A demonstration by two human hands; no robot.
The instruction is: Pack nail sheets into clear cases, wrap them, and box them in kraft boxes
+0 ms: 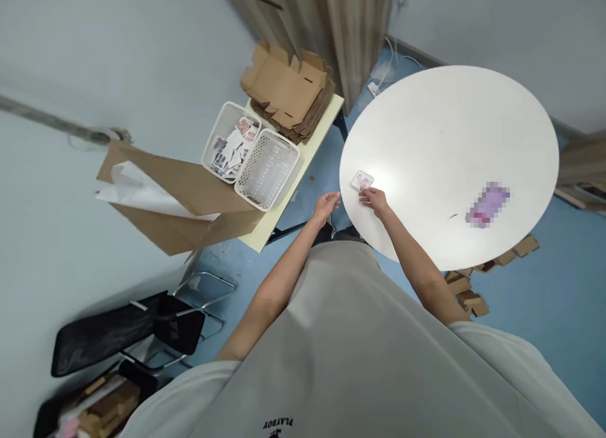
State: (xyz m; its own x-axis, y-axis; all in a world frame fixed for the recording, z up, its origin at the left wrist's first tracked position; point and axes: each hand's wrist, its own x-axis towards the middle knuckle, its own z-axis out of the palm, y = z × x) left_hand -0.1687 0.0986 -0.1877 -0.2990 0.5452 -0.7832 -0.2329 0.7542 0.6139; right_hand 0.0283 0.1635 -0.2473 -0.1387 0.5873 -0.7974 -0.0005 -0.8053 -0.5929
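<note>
On the near left part of the round white table (pixel 449 154) lies a small clear plastic box (pixel 358 178) with a pinkish printed card inside. My right hand (pixel 374 200) has its fingers closed on the near right corner of this box. Just off the table's left edge hovers my left hand (pixel 326 206), its fingers loosely bent and apart, with nothing visible in them.
To the left, a pale yellow table (pixel 259 235) carries a white basket (pixel 208 149) of printed cards, another basket (pixel 297 166) of clear plastic pieces and stacked flat cardboard boxes (pixel 284 88). An open carton (pixel 184 189) stands beside it. A blurred purple item (pixel 487 204) lies on the round table.
</note>
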